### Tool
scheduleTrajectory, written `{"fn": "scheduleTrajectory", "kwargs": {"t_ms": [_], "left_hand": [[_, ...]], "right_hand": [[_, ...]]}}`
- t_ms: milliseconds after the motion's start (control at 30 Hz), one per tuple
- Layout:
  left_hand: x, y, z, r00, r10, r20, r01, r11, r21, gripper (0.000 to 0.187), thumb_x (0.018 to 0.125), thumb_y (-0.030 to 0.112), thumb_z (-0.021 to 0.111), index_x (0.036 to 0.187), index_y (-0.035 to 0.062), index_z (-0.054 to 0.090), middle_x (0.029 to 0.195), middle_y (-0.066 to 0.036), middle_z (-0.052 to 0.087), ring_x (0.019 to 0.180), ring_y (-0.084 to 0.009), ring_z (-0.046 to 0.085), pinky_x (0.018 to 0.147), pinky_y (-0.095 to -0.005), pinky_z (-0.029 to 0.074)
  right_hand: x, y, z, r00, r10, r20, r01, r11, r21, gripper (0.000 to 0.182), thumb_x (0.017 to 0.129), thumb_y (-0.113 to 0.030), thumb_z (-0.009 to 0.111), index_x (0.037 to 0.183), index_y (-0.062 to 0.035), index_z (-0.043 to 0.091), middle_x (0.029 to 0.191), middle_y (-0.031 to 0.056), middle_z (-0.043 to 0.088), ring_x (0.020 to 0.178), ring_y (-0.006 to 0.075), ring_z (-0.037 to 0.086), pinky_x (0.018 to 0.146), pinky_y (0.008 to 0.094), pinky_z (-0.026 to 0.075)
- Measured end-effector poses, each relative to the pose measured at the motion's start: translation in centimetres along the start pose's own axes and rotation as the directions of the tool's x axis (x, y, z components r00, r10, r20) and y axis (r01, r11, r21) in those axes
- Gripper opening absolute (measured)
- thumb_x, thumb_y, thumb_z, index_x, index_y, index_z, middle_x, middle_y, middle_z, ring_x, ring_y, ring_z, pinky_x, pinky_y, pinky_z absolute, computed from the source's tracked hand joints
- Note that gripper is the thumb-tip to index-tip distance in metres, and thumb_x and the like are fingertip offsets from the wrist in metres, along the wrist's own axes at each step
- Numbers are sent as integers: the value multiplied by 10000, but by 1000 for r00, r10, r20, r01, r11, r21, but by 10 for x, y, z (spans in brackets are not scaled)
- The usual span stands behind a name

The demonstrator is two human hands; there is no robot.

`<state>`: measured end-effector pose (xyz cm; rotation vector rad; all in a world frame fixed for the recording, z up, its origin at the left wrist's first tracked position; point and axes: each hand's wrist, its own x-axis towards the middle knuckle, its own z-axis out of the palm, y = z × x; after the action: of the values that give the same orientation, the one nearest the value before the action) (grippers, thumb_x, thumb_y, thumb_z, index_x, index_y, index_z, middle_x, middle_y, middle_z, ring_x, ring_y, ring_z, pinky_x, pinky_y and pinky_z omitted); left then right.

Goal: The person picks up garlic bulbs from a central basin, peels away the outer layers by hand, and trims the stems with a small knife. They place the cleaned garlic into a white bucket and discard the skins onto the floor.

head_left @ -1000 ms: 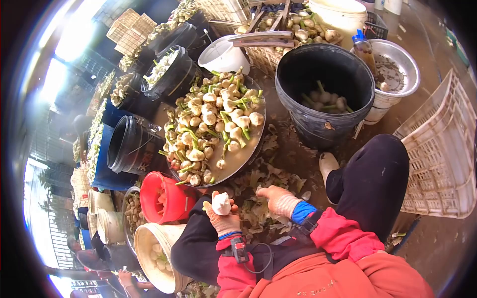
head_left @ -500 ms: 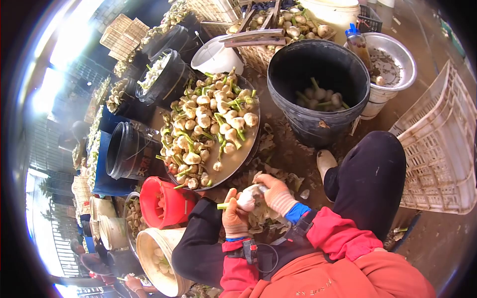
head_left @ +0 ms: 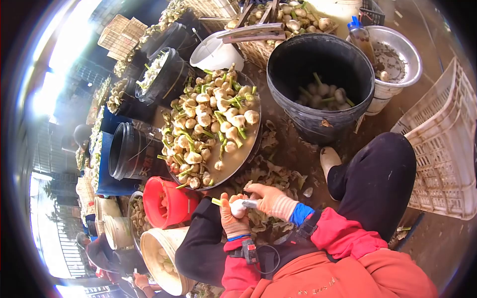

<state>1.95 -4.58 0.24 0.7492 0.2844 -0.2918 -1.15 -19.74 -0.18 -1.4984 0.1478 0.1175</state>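
Far left, a dark bucket leans with its mouth toward the left edge, and lower down a co-worker's hand pokes into view, too small to make out its grip. Then there's a cream bucket, tipped, with pale bulbs inside, and a red bucket just above it. Next up is a big round tray heaped with garlic, lots of green stems sticking out.

Below the tray, the left hand has its fingers wrapped round a bulb, stem poking out leftward. So the bulb's between the two hands, right above the lap. What looks like a grey blade touches its right side, and the right hand has that pinched in a narrow grip, handle hidden by the fingers.

Peelings litter the ground behind. Further right, a black tub has some bulbs at the bottom, then a blue-capped bottle by a metal basin, and a tilted crate.
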Motion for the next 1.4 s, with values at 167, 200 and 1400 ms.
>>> {"fn": "scheduleTrajectory", "kwargs": {"t_ms": [167, 200, 1400], "left_hand": [[-5, -7, 13, 992, 119, -32, -111, 979, 171, 235, 871, 195, 604, 1089, 122, 555, 875, -114, 652, 872, -270, 620, 824, -436, 504], [-1, -6, 8, 998, 57, 32, -58, 998, 36, 243, 874, 213, 599, 1094, 120, 550, 882, -96, 649, 900, -279, 617, 874, -462, 480], [217, -43, 106, 923, -298, 242, 72, 754, 653, 467, 794, 13, 622, 1228, 29, 452, 1073, -91, 597, 949, -229, 614, 787, -353, 540]], "right_hand": [[-6, 0, 4, 991, 12, -136, -20, 998, -63, 351, 790, -35, 594, 1134, -100, 562, 994, 120, 633, 911, 252, 604, 801, 313, 464], [-3, 6, 0, 982, 29, -184, -43, 996, -73, 362, 781, 18, 553, 1120, -107, 565, 997, 133, 637, 938, 292, 606, 808, 331, 461], [9, 45, -28, 921, 375, -108, -380, 924, -31, 272, 787, -196, 591, 1049, -140, 639, 997, 131, 645, 899, 296, 616, 795, 347, 475]]}}
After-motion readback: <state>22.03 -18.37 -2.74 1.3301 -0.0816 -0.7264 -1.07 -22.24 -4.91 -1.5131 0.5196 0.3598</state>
